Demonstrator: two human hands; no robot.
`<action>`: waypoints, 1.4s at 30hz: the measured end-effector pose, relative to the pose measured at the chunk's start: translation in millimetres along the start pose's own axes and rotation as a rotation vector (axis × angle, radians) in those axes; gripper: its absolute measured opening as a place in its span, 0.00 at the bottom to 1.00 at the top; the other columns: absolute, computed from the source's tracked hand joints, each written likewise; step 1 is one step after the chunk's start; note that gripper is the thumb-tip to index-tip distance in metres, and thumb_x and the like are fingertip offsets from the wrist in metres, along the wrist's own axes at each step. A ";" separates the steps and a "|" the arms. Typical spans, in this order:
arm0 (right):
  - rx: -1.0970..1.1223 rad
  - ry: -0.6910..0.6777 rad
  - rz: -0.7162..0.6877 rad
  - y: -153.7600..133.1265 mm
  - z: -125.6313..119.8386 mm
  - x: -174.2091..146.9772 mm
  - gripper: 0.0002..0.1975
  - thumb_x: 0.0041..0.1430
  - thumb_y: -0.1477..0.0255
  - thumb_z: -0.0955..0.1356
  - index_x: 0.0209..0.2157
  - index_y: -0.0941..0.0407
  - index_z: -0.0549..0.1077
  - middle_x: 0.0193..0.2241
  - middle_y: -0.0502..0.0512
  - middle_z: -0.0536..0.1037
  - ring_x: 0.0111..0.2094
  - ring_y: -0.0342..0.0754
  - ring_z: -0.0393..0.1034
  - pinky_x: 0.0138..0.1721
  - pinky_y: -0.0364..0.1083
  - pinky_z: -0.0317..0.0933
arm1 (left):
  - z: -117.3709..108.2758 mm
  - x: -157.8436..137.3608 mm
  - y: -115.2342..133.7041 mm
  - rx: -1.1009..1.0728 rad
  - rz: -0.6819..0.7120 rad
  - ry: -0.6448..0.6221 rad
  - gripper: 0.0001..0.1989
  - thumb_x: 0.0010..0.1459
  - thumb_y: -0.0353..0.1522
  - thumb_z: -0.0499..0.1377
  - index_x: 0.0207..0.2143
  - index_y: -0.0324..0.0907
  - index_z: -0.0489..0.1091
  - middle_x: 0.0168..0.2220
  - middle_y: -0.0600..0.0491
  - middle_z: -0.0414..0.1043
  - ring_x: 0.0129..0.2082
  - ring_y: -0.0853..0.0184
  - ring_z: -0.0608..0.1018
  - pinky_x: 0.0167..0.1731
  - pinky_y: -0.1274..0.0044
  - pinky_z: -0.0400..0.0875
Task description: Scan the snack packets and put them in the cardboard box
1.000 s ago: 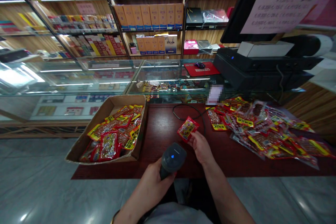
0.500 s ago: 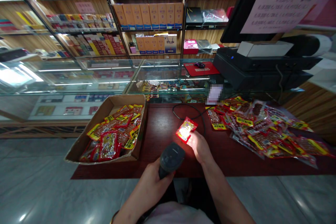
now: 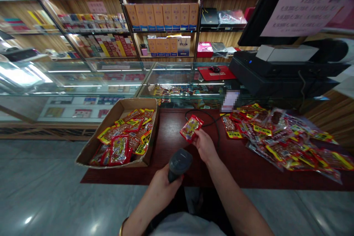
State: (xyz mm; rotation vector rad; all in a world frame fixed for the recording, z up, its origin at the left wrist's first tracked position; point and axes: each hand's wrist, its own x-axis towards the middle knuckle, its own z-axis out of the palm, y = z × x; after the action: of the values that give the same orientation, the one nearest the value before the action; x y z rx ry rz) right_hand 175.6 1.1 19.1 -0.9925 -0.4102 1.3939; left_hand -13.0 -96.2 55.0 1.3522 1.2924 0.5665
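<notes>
My left hand [image 3: 164, 188] is wrapped round the handle of a dark barcode scanner [image 3: 180, 162], its head pointing away from me. Between the fingers of my right hand [image 3: 205, 145] is a small red snack packet [image 3: 191, 128], held by its near right corner above the dark red table [image 3: 168, 132]. To the left, a cardboard box [image 3: 116, 108] holds several red and yellow snack packets [image 3: 120, 149]. A loose heap of similar packets [image 3: 287, 145], some in clear wrapping, lies on the right of the table.
A black cable [image 3: 217, 125] loops on the table behind the packet. Behind stand a glass display counter [image 3: 121, 67], a red mouse pad [image 3: 204, 73] with a mouse, and a monitor [image 3: 265, 11] bearing a paper sign. Shelves of boxes [image 3: 166, 16] line the wall.
The bright scanner light on the packet has gone out. My right hand has shifted the packet slightly left and away from me. The view has turned a little left.
</notes>
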 end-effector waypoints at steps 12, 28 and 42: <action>-0.941 -0.170 -0.394 -21.0 31.1 30.0 0.24 0.64 0.69 0.65 0.61 0.57 0.72 0.62 0.62 0.74 0.60 0.51 0.71 0.63 0.52 0.63 | 4.7 3.9 -22.9 0.055 -0.063 -0.025 0.08 0.60 0.37 0.58 0.38 0.41 0.68 0.18 0.63 0.64 0.16 0.70 0.68 0.18 0.80 0.59; -2.030 0.594 -0.316 -44.9 -144.6 -43.2 0.20 0.71 0.62 0.62 0.52 0.60 0.77 0.54 0.70 0.79 0.52 0.63 0.75 0.53 0.62 0.63 | 13.2 15.9 -9.0 0.049 -0.054 -0.068 0.08 0.59 0.36 0.61 0.39 0.41 0.72 0.18 0.63 0.64 0.16 0.71 0.67 0.20 0.80 0.59; -1.962 0.638 -0.236 -71.9 -150.7 -49.6 0.21 0.69 0.66 0.60 0.53 0.54 0.80 0.32 0.65 0.85 0.29 0.57 0.80 0.33 0.51 0.68 | 12.0 8.1 0.6 0.049 -0.035 -0.075 0.06 0.58 0.33 0.61 0.37 0.41 0.72 0.20 0.61 0.65 0.17 0.71 0.68 0.20 0.80 0.60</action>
State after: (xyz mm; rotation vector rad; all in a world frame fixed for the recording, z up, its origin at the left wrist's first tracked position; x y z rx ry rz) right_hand 325.4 -86.8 5.6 -2.6469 -1.3840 -0.0416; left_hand 0.2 -93.3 49.8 1.3755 1.2735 0.4591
